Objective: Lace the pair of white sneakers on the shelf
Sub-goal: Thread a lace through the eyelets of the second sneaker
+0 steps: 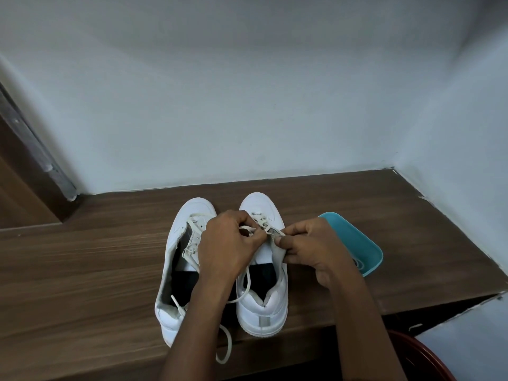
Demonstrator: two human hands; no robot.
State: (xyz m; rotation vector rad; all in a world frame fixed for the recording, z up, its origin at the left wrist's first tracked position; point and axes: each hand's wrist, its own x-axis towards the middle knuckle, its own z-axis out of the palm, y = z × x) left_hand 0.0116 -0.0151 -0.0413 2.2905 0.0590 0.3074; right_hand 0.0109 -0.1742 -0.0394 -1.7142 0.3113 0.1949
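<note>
On a brown wooden shelf (82, 257) against pale walls (247, 105) the white sneakers (262, 306) are set side by side. One's limp, light lace (248, 281) is pinched by the left hand (228, 243), its soft eyelet flap (277, 253) by the right hand (310, 248); the lace seems best held near its tip

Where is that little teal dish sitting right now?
In the head view, the teal dish sits on the wooden shelf at the right, partly hidden behind the right hand, just right of the right sneaker.

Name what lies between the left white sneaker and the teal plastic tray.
The right white sneaker: left hand pinches its white lace, right hand its upper; head view.
</note>
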